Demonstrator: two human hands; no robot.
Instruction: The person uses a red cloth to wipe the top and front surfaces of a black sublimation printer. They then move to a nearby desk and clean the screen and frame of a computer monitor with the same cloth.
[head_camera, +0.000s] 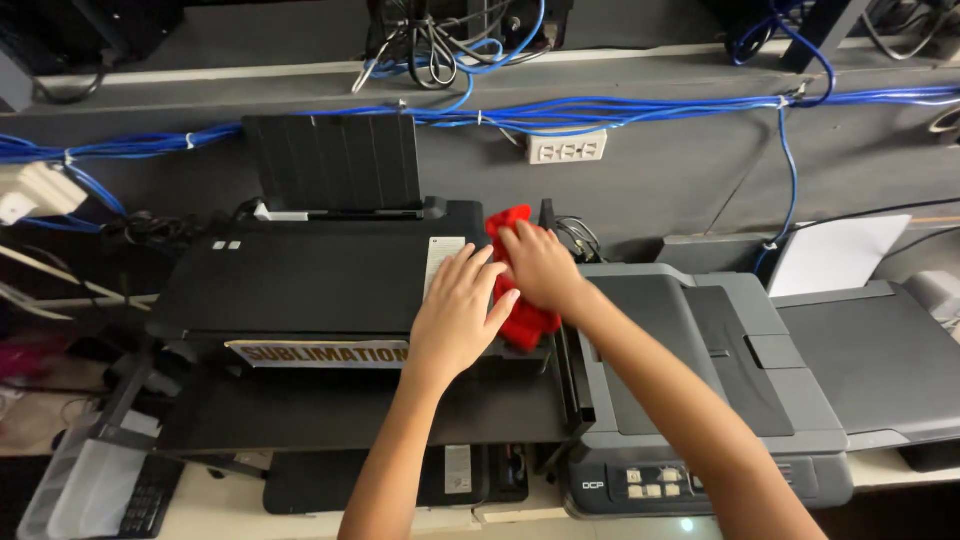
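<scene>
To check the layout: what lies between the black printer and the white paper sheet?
In the head view, the grey printer lies between black printer and paper.

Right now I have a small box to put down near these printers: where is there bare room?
Free: the black printer's lid, left of the left hand; the grey printer's flat top, right of its document feeder. Crowded: the black printer's right end, where the right hand presses a red cloth, and the wall ledge strung with blue cables.
</scene>
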